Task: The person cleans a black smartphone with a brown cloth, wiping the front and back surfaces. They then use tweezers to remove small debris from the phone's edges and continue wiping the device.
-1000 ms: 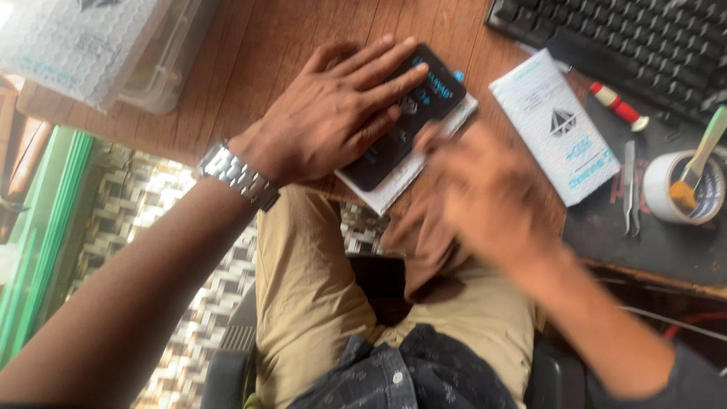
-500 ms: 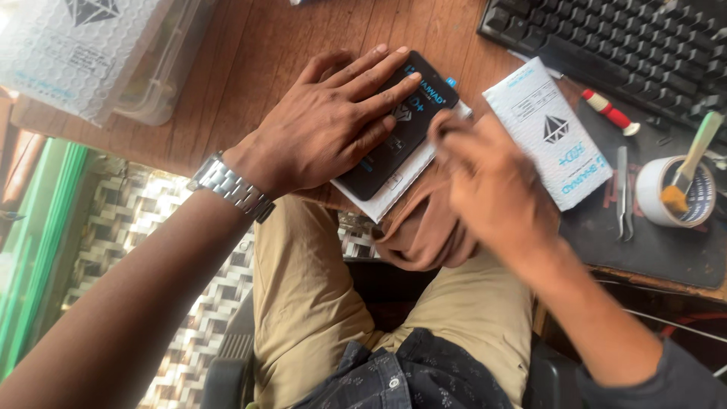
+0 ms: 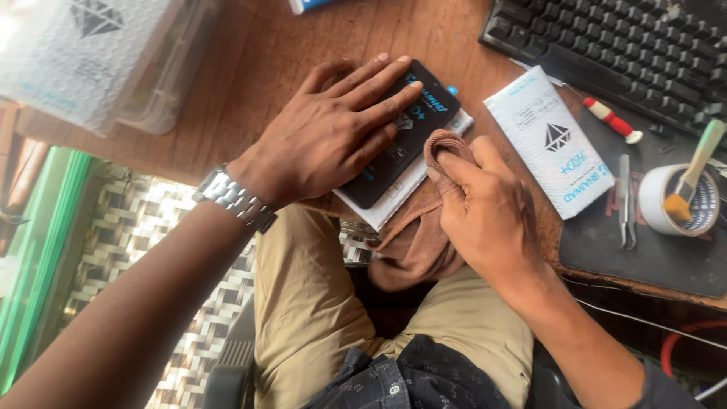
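Seen from above at a wooden desk (image 3: 303, 45). Left forearm reaching in from the lower left, wristwatch (image 3: 235, 198) at the wrist, left hand (image 3: 326, 136) laid palm down with fingers straight and slightly spread, pressing flat on a black phone screen (image 3: 413, 132). Screen lying slantwise at the desk's near edge on top of a white pad (image 3: 394, 204), fingertips reaching past its middle toward the upper end. Right forearm coming in from the lower right, right hand (image 3: 488, 212) curled, thumb and fingers pinched on a brown cloth (image 3: 424, 235). Cloth bunched over the fingertips and touching the screen's right edge, the rest hanging down off the desk over the lap. Further right, a black keyboard (image 3: 628, 45) at the top, a dark mat (image 3: 651, 257) below it, a white packet (image 3: 549, 140) just beside the right hand. On the mat, a roll of tape (image 3: 663, 201) with a brush (image 3: 693, 174) resting in it, tweezers (image 3: 625, 201), a small red and white tool (image 3: 613, 120).
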